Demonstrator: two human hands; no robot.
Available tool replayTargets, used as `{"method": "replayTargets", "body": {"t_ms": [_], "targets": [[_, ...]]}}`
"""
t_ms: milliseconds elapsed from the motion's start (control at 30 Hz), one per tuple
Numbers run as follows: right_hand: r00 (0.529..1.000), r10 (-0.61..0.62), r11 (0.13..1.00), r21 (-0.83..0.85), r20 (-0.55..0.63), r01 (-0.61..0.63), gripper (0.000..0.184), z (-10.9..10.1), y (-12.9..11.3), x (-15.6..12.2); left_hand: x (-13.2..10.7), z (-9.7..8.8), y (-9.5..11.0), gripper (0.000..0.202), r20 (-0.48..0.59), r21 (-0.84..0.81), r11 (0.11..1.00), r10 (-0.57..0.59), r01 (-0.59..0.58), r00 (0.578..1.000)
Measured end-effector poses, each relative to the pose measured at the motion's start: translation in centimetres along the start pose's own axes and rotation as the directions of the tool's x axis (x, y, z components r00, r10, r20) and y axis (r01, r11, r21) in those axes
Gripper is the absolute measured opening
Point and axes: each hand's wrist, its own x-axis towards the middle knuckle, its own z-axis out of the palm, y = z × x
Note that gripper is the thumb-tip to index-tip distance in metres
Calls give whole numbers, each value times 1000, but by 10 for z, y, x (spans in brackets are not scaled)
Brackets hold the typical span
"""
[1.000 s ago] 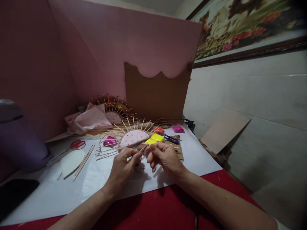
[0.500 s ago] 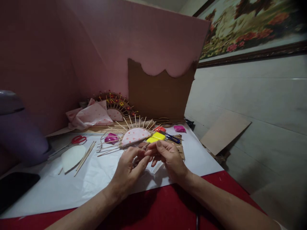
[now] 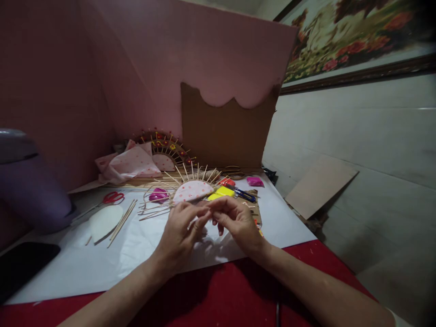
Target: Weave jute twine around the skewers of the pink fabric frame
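The left grip [image 3: 180, 234] and the right grip [image 3: 240, 225] are raised above the white sheet [image 3: 284, 218], and their fingertips meet, or almost meet, in front of the person. On each one the thumb is bent toward the first finger; whether something small is pinched there, I cannot tell, because the fingers cover this place.

The half-round piece [image 3: 193, 190], which wears a white cloth with pink dots, lies just beyond the left grip. From its curved edge thin sticks [image 3: 185, 170] go out like rays. The left grip covers a part of its lower edge, so I cannot say if they touch.

Just beyond the right grip there are a yellow packet [image 3: 222, 192], a blue cutter [image 3: 246, 195] and a small cardboard piece [image 3: 255, 211]. Farther beyond it is a magenta packet [image 3: 255, 181].

To the left of the left grip, well apart from it, lie some loose sticks [image 3: 122, 223], a pale rounded cut-out [image 3: 105, 223] and the red-handled scissors [image 3: 114, 197]. Nearer to the person than both grips, the surface [image 3: 235, 295] shows red.
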Motion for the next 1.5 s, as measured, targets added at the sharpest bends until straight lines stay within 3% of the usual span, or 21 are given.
{"method": "replayTargets", "body": {"t_ms": [67, 167, 233, 300, 367, 433, 500, 600, 700, 767, 900, 1133, 1367, 1500], "targets": [[999, -22, 998, -58, 45, 25, 13, 3, 0, -4, -2, 2, 2, 20, 35, 53, 996, 66, -68, 997], [997, -38, 995, -93, 72, 45, 13, 5, 0, -7, -5, 0, 5, 21, -21, 97, 991, 97, -94, 995], [994, -70, 985, -149, 85, 82, 12, 4, -2, -8, -5, -3, 6, 19, -64, 72, 996, 57, -52, 996], [972, -190, 928, -297, 138, 223, 12, 0, -6, -7, -4, -5, 8, 14, -102, -45, 998, -54, 50, 993], [884, -355, 759, -458, 303, 462, 17, -6, -13, -4, -2, -6, 7, 9, -75, -265, 940, -240, 212, 968], [735, -445, 509, -531, 511, 677, 23, -12, -20, -1, 0, -6, 7, 10, 56, -510, 779, -394, 365, 918], [622, -432, 283, -556, 653, 781, 25, -17, -27, 2, 2, -8, 6, 14, 191, -674, 589, -446, 447, 875], [561, -351, 24, -592, 749, 806, 23, -20, -31, 5, 4, -10, 8, 14, 249, -776, 441, -443, 451, 861], [518, -302, -171, -579, 801, 797, 22, -18, -29, 5, 5, -10, 11, 13, 237, -799, 407, -463, 443, 854], [478, -296, -250, -550, 827, 797, 21, -16, -28, 4, 5, -9, 12, 21, 242, -793, 391, -501, 467, 831], [433, -286, -299, -509, 855, 807, 21, -12, -27, 1, 6, -10, 13, 25, 304, -793, 293, -570, 535, 763], [433, -294, -385, -520, 852, 762, 18, -13, -25, 1, 7, -13, 15, 14, 269, -813, 334, -511, 477, 816], [427, -313, -341, -520, 848, 783, 19, -13, -24, 0, 7, -14, 15, 14, 224, -751, 443, -526, 489, 820], [416, -336, -387, -527, 845, 757, 18, -14, -24, 0, 7, -16, 17, 12, 242, -787, 390, -519, 479, 820]]}}
